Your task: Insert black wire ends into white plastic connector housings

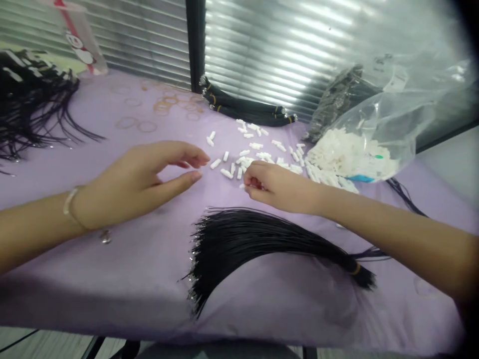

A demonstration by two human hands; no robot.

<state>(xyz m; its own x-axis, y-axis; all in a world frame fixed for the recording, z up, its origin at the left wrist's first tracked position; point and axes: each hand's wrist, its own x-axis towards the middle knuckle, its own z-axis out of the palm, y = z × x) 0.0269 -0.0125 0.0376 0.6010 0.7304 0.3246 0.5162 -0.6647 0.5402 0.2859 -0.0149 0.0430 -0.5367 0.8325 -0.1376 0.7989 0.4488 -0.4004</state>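
My left hand (142, 177) hovers over the purple table cover (112, 279), fingers loosely apart and holding nothing. My right hand (279, 187) rests with fingers curled, pinching among the small white plastic pieces (258, 149) scattered on the cover; what it grips is too small to make out. A fanned bundle of black wires (254, 244), tied with a band at its right end, lies just in front of both hands.
A clear plastic bag (377, 139) spilling white pieces sits at the right. More bundled black wires (247, 109) lie by the window blinds, and a loose black wire pile (30, 104) is at far left. Rubber bands (164, 107) lie behind. The table's front edge is near.
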